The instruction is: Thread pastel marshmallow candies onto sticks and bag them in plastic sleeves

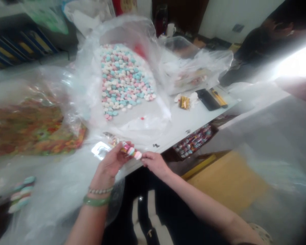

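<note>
Head view: left hand (115, 159) clamped around a small candy pack (131, 151) at the white table's (177, 124) front edge; right hand (156, 164) pinched at its end. Step looks like working that end; next move probably calls for steady left grip, light right fingertips.

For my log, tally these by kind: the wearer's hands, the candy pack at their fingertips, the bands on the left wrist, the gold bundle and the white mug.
Hands, left hand and right hand: 2
Candy pack: 1
Beaded bracelet: 1
Green bangle: 1
Gold bundle: 1
White mug: 1
Total: 7
</note>
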{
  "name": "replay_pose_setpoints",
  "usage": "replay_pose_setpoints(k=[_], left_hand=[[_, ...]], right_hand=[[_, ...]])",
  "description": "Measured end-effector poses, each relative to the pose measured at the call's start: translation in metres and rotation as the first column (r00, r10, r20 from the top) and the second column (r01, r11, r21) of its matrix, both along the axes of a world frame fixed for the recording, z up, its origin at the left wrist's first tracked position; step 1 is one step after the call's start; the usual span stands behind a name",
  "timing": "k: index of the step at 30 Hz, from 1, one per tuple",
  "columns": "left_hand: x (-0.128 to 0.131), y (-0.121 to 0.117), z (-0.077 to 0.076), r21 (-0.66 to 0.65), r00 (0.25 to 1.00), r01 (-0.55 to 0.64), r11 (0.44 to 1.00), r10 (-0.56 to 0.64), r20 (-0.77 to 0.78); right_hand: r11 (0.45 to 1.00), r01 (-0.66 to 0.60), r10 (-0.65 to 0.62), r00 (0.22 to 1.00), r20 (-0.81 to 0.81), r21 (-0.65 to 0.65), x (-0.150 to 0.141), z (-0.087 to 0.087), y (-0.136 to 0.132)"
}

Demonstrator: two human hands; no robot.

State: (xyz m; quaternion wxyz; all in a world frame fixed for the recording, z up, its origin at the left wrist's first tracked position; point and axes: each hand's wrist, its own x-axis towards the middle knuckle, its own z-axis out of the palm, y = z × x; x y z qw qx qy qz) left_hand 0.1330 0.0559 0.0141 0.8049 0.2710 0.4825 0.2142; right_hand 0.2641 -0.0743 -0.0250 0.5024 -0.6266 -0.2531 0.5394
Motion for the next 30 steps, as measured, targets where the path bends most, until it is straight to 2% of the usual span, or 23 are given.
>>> replay_pose_setpoints(k=[3, 6, 8, 10, 11, 13, 15, 17, 19, 22, 26, 28, 29, 30], left_hand=[[0.004, -0.007, -0.007, 0.058, 1.000, -0.003, 0.998, 0.003, 0.006], [0.006, -0.014, -0.015, 0.091, 0.999, -0.039, 0.995, 0.035, 0.037], [0.005, -0.015, -0.017, 0.067, 0.998, -0.050, 0.996, 0.047, 0.041], [0.001, -0.014, -0.019, 0.013, 0.997, -0.028, 1.000, 0.027, 0.069], [-0.002, -0.012, -0.019, -0.019, 0.996, -0.009, 1.000, 0.010, 0.091], [-0.006, -0.008, -0.019, -0.074, 0.993, 0.013, 0.997, -0.004, 0.121], [-0.010, -0.004, -0.020, -0.090, 0.992, -0.028, 0.996, 0.039, 0.118], [-0.011, -0.002, -0.019, -0.062, 0.988, -0.104, 0.993, 0.110, 0.111], [-0.011, -0.001, -0.017, -0.041, 0.980, -0.149, 0.988, 0.153, 0.129], [-0.009, -0.001, -0.012, -0.054, 0.973, -0.152, 0.987, 0.159, 0.168], [-0.007, -0.001, -0.013, -0.039, 0.982, -0.156, 0.987, 0.159, 0.099], [-0.004, -0.001, -0.018, -0.002, 0.984, -0.170, 0.985, 0.170, 0.054], [-0.003, -0.002, -0.020, 0.022, 0.984, -0.175, 0.984, 0.174, 0.038], [-0.002, -0.004, -0.023, 0.049, 0.984, -0.176, 0.983, 0.175, 0.024]], right_hand=[[0.999, 0.041, -0.042, 0.997, -0.060, -0.017, -0.002, 0.001, 0.003], [0.995, 0.054, -0.078, 0.933, -0.352, -0.079, -0.002, 0.002, 0.007], [0.996, -0.029, -0.028, 0.795, -0.606, -0.084, 0.001, 0.002, 0.009], [0.989, -0.141, 0.046, 0.608, -0.793, -0.051, 0.006, 0.001, 0.010], [0.982, -0.184, 0.070, 0.527, -0.847, -0.033, 0.008, 0.001, 0.010], [0.974, -0.227, 0.089, 0.438, -0.895, -0.014, 0.011, -0.001, 0.011], [0.972, -0.235, 0.090, 0.426, -0.900, -0.014, 0.011, -0.002, 0.012], [0.976, -0.215, 0.070, 0.481, -0.874, -0.040, 0.007, -0.004, 0.014], [0.986, -0.137, 0.009, 0.622, -0.783, -0.097, 0.002, -0.004, 0.016], [0.989, 0.014, -0.090, 0.841, -0.534, -0.145, -0.006, -0.004, 0.019], [0.995, 0.058, -0.070, 0.985, -0.160, -0.076, -0.011, -0.003, 0.017], [0.999, 0.042, -0.044, 0.982, 0.183, 0.013, -0.012, -0.003, 0.014], [0.998, 0.014, -0.037, 0.922, 0.386, 0.063, -0.012, -0.004, 0.011], [0.994, -0.029, -0.037, 0.817, 0.575, 0.105, -0.013, -0.004, 0.009]])
